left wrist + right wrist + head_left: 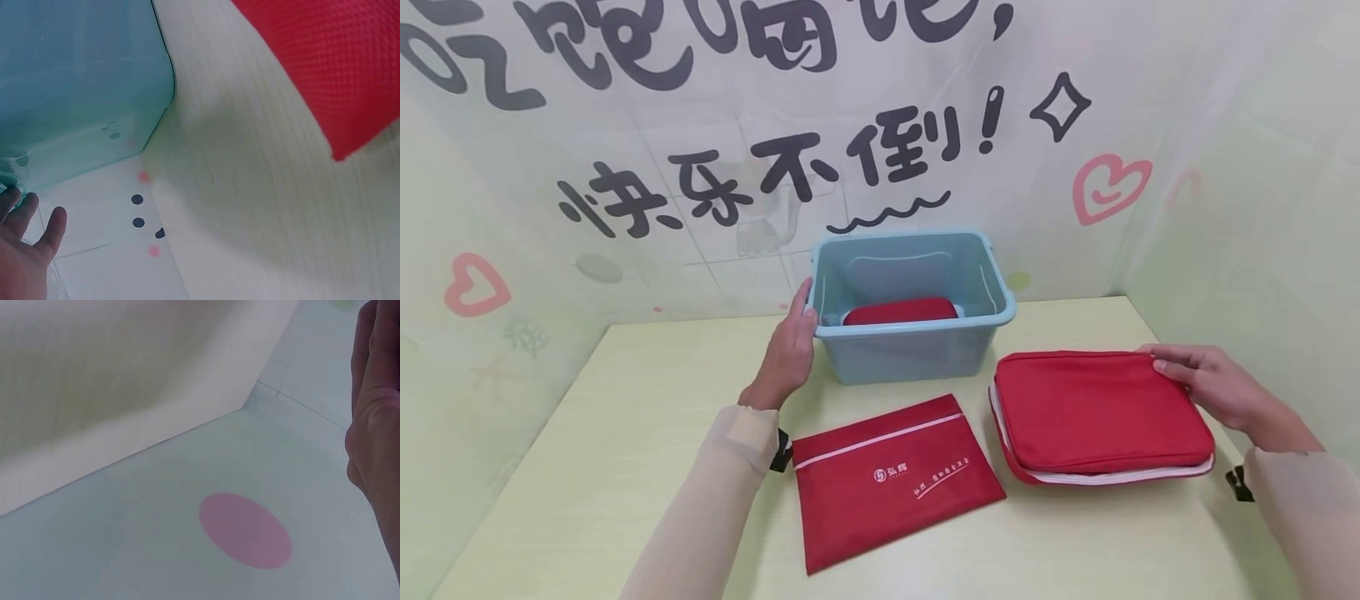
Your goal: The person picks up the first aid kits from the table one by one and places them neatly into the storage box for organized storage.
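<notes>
A thick red bag (1097, 408) with white piping is at the right of the head frame. The right hand (1221, 387) pinches its upper right corner, thumb on top; the other fingers are partly hidden. At lower centre lies a flat red pouch (895, 500), printed "弘辉" in white; its small slanted line is hard to read. Behind is a blue bin (910, 358), with a red case (901, 312) inside, half hidden by the front rim. The left hand (790, 346) touches the bin's left side, fingers rather straight, one apart. The wall (647, 283) reads "快乐不倒!"; the line above is cut off.
</notes>
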Tool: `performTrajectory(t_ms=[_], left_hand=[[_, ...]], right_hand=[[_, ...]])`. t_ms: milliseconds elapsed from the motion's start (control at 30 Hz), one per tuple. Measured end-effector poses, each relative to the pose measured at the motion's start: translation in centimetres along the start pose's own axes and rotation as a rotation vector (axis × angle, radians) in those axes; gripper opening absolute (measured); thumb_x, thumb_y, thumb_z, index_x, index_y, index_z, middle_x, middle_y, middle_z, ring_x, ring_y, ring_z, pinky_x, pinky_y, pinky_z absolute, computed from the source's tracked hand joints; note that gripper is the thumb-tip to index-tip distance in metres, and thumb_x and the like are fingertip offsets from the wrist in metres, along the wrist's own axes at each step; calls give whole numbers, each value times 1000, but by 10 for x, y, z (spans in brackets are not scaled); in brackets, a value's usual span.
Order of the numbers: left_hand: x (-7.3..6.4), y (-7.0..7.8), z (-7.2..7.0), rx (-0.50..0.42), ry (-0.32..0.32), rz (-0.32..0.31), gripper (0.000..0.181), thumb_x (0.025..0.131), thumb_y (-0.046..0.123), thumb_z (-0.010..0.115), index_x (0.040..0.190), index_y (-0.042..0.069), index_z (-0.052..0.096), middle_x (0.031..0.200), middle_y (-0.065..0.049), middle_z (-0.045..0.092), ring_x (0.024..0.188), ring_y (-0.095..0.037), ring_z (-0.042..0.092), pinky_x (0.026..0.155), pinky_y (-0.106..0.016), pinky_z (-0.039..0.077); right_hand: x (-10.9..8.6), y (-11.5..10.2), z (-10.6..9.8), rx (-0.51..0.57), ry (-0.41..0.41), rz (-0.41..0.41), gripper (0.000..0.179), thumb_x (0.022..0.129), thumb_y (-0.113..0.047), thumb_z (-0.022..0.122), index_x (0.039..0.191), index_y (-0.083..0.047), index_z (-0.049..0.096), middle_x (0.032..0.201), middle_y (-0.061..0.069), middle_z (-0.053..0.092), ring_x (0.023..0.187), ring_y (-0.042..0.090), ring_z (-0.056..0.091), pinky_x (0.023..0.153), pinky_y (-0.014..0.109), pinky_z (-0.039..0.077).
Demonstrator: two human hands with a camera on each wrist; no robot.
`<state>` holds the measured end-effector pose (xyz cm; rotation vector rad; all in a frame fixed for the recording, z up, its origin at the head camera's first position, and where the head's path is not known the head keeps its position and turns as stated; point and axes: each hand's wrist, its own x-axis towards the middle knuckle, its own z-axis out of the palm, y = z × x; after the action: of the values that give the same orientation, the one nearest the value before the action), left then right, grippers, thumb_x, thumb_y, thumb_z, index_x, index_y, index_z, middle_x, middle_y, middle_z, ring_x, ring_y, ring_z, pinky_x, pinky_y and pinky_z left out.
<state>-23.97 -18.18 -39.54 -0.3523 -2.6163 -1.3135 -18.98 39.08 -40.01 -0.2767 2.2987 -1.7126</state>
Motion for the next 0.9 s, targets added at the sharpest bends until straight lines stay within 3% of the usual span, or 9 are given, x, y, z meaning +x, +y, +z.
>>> performTrajectory(t_ms=[500,900], left_hand=[[0,0,0,-6,0,-3,58,107,39,25,161,32,2,165,3,19,149,-29,24,112,-59,30],[-1,0,-1,1,5,5,63,105,51,21,161,31,2,165,4,18,149,-28,24,112,-57,31]], right_hand=[[7,-30,1,101,-20,-72,42,103,1,45,118,-29,71,106,-5,72,88,14,71,70,28,59],[12,-61,5,10,37,10,34,105,-12,49,116,-36,69,104,-6,72,85,19,72,70,32,60]])
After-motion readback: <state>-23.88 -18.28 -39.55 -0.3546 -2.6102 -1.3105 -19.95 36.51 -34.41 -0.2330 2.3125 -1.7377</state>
